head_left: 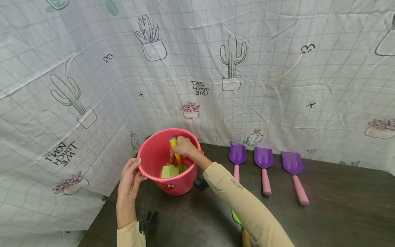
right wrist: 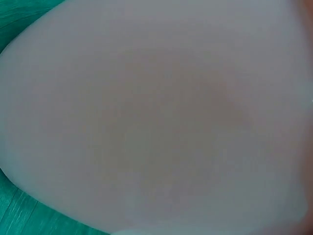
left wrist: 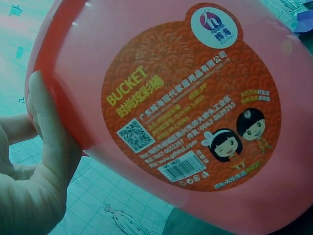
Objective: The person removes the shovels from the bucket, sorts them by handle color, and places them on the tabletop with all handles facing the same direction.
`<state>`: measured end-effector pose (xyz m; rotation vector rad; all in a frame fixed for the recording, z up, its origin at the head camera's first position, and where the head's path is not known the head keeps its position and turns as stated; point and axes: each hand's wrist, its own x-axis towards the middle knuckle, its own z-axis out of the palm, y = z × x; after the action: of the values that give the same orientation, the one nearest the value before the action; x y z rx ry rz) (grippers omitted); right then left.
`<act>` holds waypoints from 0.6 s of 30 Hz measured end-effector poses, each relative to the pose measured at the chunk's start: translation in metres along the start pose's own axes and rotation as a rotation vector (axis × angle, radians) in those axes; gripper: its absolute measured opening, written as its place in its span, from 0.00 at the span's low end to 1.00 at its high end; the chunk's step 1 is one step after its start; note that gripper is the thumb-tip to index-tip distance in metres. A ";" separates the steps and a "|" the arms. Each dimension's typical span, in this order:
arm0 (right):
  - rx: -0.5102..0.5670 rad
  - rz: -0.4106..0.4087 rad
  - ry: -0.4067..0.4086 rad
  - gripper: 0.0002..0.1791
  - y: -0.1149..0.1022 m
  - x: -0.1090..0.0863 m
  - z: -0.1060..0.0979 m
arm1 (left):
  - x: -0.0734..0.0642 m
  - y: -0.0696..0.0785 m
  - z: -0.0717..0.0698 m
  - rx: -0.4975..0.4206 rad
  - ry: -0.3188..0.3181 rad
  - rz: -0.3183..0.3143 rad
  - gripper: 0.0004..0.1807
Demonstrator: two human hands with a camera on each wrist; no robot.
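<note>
Leverage is your main risk at the pink bucket (head_left: 185,180), which stands toward the back-left corner of the surface (head_left: 339,195). Your left hand (head_left: 129,178) pinches its left rim, fingers outside against the wall; pull or lean there and it could tip. Your right hand (head_left: 184,145) reaches inside, its fingers seemingly curled round the yellow-handled shovel (head_left: 178,158), though the far side of that grip is hidden. Lift at a slant and the blade could catch the lime shovel (head_left: 169,171) lying beside it. The black wrist mount (head_left: 200,184) sits right by the outer wall, so a sideways swing could bump it.

Room is tight behind and to the left: the back edge meets the curtain (head_left: 271,75), and the left edge runs close past your left hand. Your right sleeve (head_left: 243,199) crosses over the left purple shovel (head_left: 237,154) and the green shovel (head_left: 244,235), so sweeping low could drag either. The middle purple shovel (head_left: 263,159) and right purple shovel (head_left: 293,164) line the back edge. You have more room in front of the bucket and toward the right end; the front edge is out of view.
</note>
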<state>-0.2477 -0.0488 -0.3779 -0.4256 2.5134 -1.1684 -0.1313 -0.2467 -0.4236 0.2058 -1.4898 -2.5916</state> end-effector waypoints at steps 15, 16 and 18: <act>0.049 -0.058 0.033 0.21 0.000 -0.002 -0.001 | 0.000 -0.001 -0.001 -0.009 -0.013 0.005 0.06; 0.037 -0.058 0.035 0.20 0.000 -0.002 -0.001 | 0.000 -0.001 -0.001 -0.009 -0.013 0.005 0.06; 0.005 -0.062 0.046 0.16 -0.001 -0.002 -0.002 | 0.000 -0.001 -0.001 -0.006 -0.011 0.004 0.06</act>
<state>-0.2467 -0.0468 -0.3756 -0.4832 2.5527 -1.2211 -0.1314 -0.2472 -0.4244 0.1875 -1.4848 -2.5978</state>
